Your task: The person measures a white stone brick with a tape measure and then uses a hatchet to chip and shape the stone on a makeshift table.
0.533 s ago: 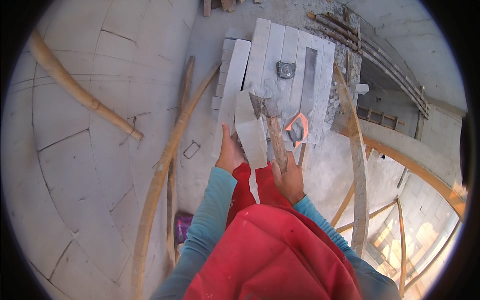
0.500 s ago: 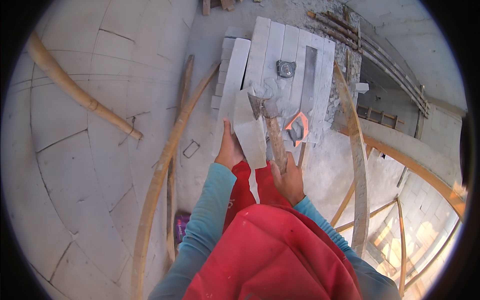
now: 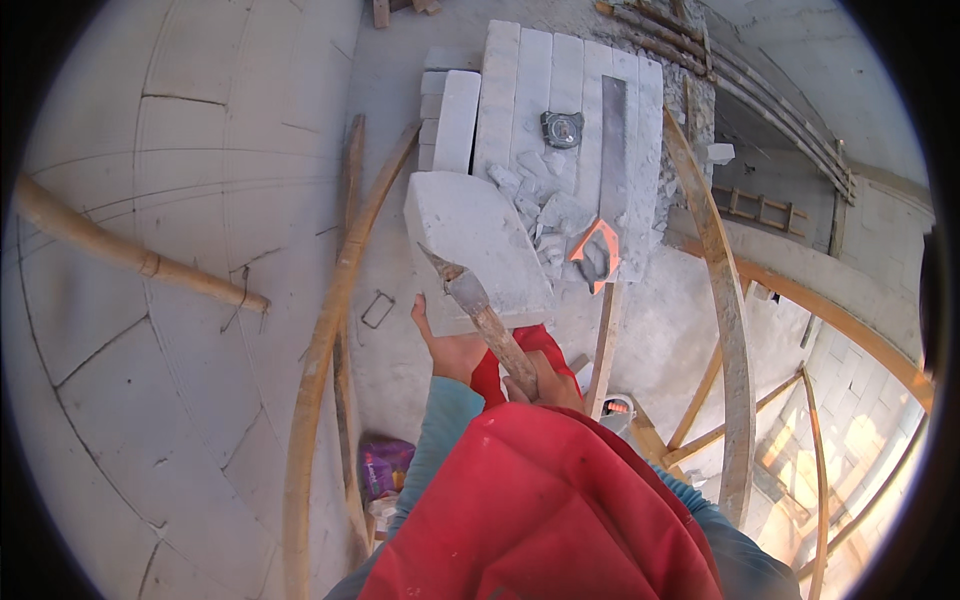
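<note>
A pale lightweight concrete block [image 3: 475, 235] with rough, chipped edges lies tilted in front of me, its broad face upward. My left hand [image 3: 452, 350] grips its near left corner, thumb up along the side and the other fingers mostly hidden under it. In my right hand [image 3: 548, 382] is the wooden handle of a hatchet [image 3: 490, 325], its worn metal head over the block's near part. Whether the head touches the block I cannot tell. Just right of the block lie broken chips [image 3: 540, 205] and a handsaw [image 3: 598, 255] with an orange and black handle.
Beyond, a platform of long pale blocks [image 3: 530, 85] carries a tape measure [image 3: 562, 130]. Slanting wooden poles stand left [image 3: 335, 310] and right [image 3: 718, 270] of me. A block wall [image 3: 130, 400] rises at left. A purple bag [image 3: 385, 465] lies low left.
The block has turned from its narrow side to its broad face. My right hand and the hatchet have moved left and nearer my body, the head now over the block's lower part.
</note>
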The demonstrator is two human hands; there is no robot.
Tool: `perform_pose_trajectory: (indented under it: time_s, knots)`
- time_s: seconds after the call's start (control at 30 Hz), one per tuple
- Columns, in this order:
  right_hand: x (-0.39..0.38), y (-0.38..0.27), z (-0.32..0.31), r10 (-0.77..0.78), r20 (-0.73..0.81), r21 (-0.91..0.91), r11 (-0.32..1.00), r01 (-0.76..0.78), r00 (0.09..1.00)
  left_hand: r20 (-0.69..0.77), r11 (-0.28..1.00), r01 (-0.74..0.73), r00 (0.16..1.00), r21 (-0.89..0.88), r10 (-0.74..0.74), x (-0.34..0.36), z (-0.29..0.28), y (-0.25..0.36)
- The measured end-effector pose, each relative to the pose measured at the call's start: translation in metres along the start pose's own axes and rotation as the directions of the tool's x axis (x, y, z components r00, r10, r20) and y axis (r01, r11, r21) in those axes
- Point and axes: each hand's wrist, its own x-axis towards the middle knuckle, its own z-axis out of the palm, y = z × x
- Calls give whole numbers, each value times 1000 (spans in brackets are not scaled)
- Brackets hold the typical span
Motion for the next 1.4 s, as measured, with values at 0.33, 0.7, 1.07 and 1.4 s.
perform_pose_trajectory:
  time_s: [0.33, 0.7, 1.07, 1.4]
  knots:
    - [35, 62, -9, -86, -228, 1, 996, 88, 970, 91, 668, -141, 990, 731, 109, 71, 23, 17]
    - [31, 83, -38, -94, -317, -41, 996, 85, 944, 55, 404, -151, 970, 902, 238, 79, 33, 9]
    - [34, 42, -46, -333, -400, -30, 936, 351, 854, 47, 436, -156, 967, 886, 250, 68, 37, 11]
    - [49, 72, -42, -206, -251, -81, 978, 191, 946, 19, 444, -111, 978, 889, 208, 68, 43, 9]
